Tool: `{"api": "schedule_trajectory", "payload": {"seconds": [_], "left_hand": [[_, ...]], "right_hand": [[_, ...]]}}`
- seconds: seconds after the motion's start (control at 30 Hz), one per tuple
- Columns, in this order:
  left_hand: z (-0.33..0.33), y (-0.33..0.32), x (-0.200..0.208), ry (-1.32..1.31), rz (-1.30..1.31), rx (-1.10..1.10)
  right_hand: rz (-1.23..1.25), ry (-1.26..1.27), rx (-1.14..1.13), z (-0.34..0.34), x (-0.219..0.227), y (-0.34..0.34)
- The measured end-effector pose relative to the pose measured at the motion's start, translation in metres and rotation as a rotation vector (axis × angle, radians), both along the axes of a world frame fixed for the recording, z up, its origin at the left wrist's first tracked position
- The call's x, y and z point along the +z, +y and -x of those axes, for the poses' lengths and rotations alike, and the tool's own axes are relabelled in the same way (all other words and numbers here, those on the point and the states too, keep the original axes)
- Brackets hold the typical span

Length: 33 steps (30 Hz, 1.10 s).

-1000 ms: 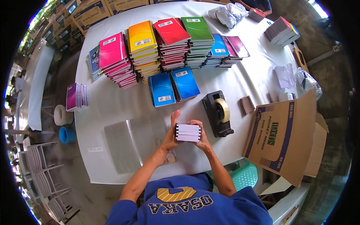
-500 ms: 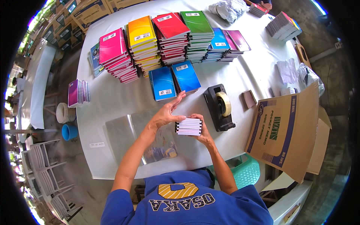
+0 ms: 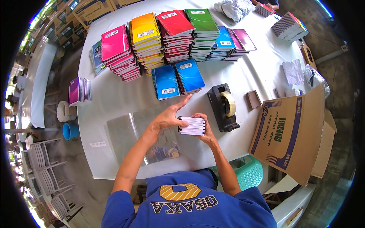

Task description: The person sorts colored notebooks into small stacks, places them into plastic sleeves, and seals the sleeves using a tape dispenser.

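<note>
A stack of small spiral notepads [image 3: 192,126] is held upright between my hands, page edges facing me and dark bindings at both ends. My right hand [image 3: 205,133] wraps round its right side. My left hand [image 3: 170,116] is open at the left end; its thumb touches the page edges while its fingers stretch out beyond the stack. Just past my fingertips lie two blue spiral-notebook piles, a left one [image 3: 165,83] and a right one [image 3: 190,76]. To the right of my hands stands a black tape dispenser [image 3: 223,108] with a clear roll.
Tall notebook stacks in pink [image 3: 115,43], yellow [image 3: 144,28], red [image 3: 175,22] and green [image 3: 202,21] line the far side. A clear plastic sheet [image 3: 121,133] lies nearer me. An open cardboard box [image 3: 283,133] stands right. Another person's hand [image 3: 269,6] shows at the far edge.
My left thumb has moved down onto the stack's page edges. The view has shifted slightly; my right hand keeps its hold.
</note>
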<state>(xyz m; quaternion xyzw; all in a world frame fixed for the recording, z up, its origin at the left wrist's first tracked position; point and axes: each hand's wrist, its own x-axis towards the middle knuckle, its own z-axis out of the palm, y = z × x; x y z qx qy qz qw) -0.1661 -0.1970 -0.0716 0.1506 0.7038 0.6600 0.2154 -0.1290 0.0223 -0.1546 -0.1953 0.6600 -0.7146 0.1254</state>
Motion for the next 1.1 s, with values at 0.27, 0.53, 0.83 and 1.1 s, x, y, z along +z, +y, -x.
{"api": "schedule_trajectory", "payload": {"seconds": [0.27,0.53,0.83,1.1], "left_hand": [[-0.004,0.001,0.014,0.043,0.073,-0.081],[-0.021,-0.011,-0.001,0.064,-0.114,-0.009],[-0.083,0.017,-0.043,0.24,0.192,0.425],[-0.154,-0.07,-0.006,-0.204,0.015,0.716]], "right_hand": [[0.034,0.037,-0.016,0.0,0.002,0.0],[-0.016,0.037,-0.007,0.002,0.008,0.003],[-0.04,-0.198,-0.05,-0.005,0.027,-0.001],[-0.105,-0.43,0.036,-0.042,0.085,-0.106]]}}
